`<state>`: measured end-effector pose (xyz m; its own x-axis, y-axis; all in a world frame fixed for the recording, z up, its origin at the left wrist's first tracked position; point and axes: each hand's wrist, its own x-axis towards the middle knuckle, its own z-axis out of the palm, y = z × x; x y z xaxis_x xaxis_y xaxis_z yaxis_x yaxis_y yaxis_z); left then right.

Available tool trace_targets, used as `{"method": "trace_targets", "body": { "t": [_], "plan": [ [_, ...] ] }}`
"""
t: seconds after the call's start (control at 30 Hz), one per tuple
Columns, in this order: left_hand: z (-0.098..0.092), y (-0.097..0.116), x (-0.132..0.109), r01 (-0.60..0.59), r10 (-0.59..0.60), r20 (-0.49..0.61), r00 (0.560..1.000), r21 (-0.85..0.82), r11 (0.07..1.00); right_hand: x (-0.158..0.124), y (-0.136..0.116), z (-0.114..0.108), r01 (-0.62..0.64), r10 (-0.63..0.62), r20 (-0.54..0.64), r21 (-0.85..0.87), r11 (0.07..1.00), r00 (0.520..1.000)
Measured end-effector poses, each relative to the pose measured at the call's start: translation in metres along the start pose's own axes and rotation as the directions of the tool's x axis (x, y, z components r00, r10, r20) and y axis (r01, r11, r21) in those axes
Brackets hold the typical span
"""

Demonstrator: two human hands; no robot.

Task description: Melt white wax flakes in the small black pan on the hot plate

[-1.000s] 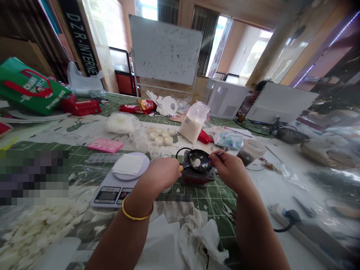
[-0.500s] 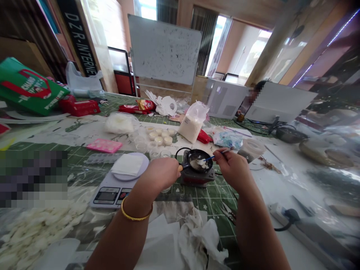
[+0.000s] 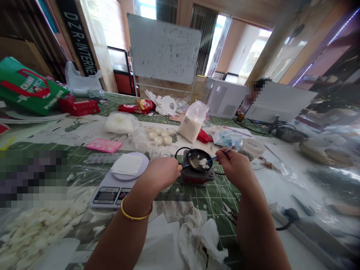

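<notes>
A small black frying pan (image 3: 194,167) rests on a little electric hot plate (image 3: 198,179). White, partly melted-looking stuff (image 3: 203,162) lies in the pan. My left hand (image 3: 163,171) is closed around the pan's handle (image 3: 181,167). Pinched in the fingers of my right hand (image 3: 232,163) is a thin blue stick (image 3: 212,158), its far end in the white stuff. Left of the pan stands a kitchen scale (image 3: 107,195) with a folded white sheet (image 3: 128,165) on its plate. Behind the pan are several small clear cups (image 3: 159,140) filled with pale material.
A clear bag of white granules (image 3: 192,125) stands beyond the pan. Scissors (image 3: 229,213) lie by my right forearm, crumpled tissue (image 3: 199,236) in front. A power strip (image 3: 298,227) is at right, pale flakes (image 3: 39,228) at left. A person sits behind a monitor (image 3: 281,101).
My right hand has shifted slightly right, drawing the stick's tip and the white stuff toward the right side of the pan. My left hand stays on the handle.
</notes>
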<state>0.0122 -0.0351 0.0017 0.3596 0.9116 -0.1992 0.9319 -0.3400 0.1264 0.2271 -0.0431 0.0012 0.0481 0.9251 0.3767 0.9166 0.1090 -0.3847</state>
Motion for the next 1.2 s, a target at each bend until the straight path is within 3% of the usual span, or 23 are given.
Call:
{"method": "trace_targets", "body": {
  "t": [0.1, 0.27, 0.37, 0.53, 0.73, 0.83, 0.97, 1.1, 1.2],
  "plan": [
    [0.000, 0.000, 0.001, 0.001, -0.001, 0.007, 1.000, -0.005, 1.000, 0.001, 0.000, 0.001, 0.017, -0.017, 0.034, 0.018, 1.000, 0.999],
    [0.001, -0.002, 0.003, -0.010, 0.010, -0.009, 1.000, -0.006, 1.000, 0.001, 0.000, 0.002, 0.023, -0.021, -0.020, 0.065, 0.998, 1.000],
    [0.000, -0.003, 0.003, 0.000, 0.000, -0.009, 1.000, -0.015, 1.000, 0.002, 0.000, 0.006, 0.022, -0.022, 0.029, 0.025, 0.999, 0.999],
    [0.001, -0.004, 0.004, 0.005, -0.005, -0.013, 1.000, -0.024, 1.000, 0.004, -0.001, 0.013, 0.064, -0.074, 0.090, 0.107, 0.992, 0.993],
    [0.001, -0.004, 0.004, -0.004, 0.004, -0.007, 1.000, -0.021, 1.000, 0.004, 0.002, 0.006, 0.022, -0.021, -0.041, 0.030, 0.999, 0.999],
    [0.000, -0.004, 0.004, 0.005, -0.005, -0.006, 1.000, -0.021, 1.000, 0.001, 0.000, 0.003, 0.022, -0.022, 0.023, 0.007, 1.000, 0.999],
    [0.000, -0.004, 0.003, -0.002, 0.001, -0.009, 1.000, -0.024, 1.000, -0.001, -0.003, 0.005, 0.058, -0.066, 0.044, 0.158, 0.986, 0.997],
    [0.000, -0.005, 0.003, -0.012, 0.012, -0.010, 1.000, -0.036, 0.999, 0.000, -0.002, 0.003, 0.029, -0.030, 0.030, 0.034, 0.999, 0.999],
    [0.000, -0.005, 0.003, -0.011, 0.011, -0.004, 1.000, -0.041, 0.999, -0.002, -0.002, 0.000, 0.042, -0.048, 0.068, 0.076, 0.996, 0.997]
  ]
}}
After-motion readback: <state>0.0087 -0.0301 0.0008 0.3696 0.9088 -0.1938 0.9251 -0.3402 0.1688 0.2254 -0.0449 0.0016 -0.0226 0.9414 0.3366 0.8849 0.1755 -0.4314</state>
